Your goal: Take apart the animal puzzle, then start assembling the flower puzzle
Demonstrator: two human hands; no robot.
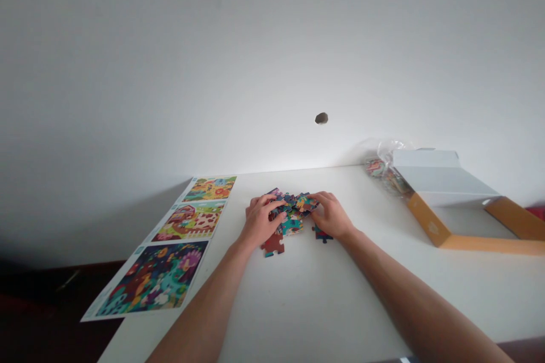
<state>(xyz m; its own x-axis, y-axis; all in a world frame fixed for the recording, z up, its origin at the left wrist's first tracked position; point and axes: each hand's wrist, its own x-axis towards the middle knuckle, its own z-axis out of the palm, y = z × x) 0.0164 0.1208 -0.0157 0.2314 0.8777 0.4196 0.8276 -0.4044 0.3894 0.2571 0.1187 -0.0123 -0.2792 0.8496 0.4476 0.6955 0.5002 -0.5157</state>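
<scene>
A loose heap of colourful jigsaw puzzle pieces (293,222) lies on the white table between my hands. My left hand (261,218) curls over the heap's left side, its thumb and fingers closed around some pieces. On the right side, my right hand (332,215) grips pieces between thumb and fingers; its fingertips are partly hidden. A reddish-brown jigsaw piece (273,245) pokes out below my left hand. Under my right hand shows a dark blue and red jigsaw piece (322,234).
Left of the heap, a sheet with three printed pictures (153,278) overhangs the table's left edge. An open orange-and-white box (443,238) stands at the right, beside a clear plastic bag (389,173) with colourful contents. Behind the table rises a white wall with a hole (321,118).
</scene>
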